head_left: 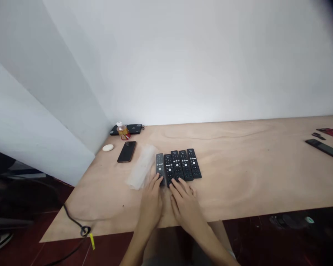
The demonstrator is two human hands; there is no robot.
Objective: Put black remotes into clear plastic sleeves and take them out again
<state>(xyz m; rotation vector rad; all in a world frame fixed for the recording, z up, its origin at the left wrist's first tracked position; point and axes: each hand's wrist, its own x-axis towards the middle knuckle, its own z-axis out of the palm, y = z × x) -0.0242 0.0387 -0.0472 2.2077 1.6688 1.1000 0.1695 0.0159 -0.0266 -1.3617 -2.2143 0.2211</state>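
Five black remote controls (181,165) lie side by side on a plywood table (238,170), long edges almost touching, their tops pointing away from the person and fanned slightly. The leftmost remote (160,165) looks greyer than the others, with a paler face.

The left hand (152,201) sits at the near end of that leftmost remote, its fingers (157,180) extended and fairly close together, with the tips touching or just over the remote's lower end. The right hand (184,204) lies just to its side, its fingers (180,185) spread and slightly curved over the lower ends of the second and third remotes. Neither hand is closed around anything; both are open and rest on the row from the near side, and the two hands are almost touching.

Just left of the row lies a crumpled translucent plastic sheet (142,168). Beyond it are a black smartphone (127,151) and a small white oval object (108,147). In the far corner, a small bottle with orange-amber contents (122,131) stands in front of a flat black box (133,128). Far right on the table lie a long dark remote (325,149) and a red item (331,133). A black cable with a yellow tag (84,231) hangs over the near edge
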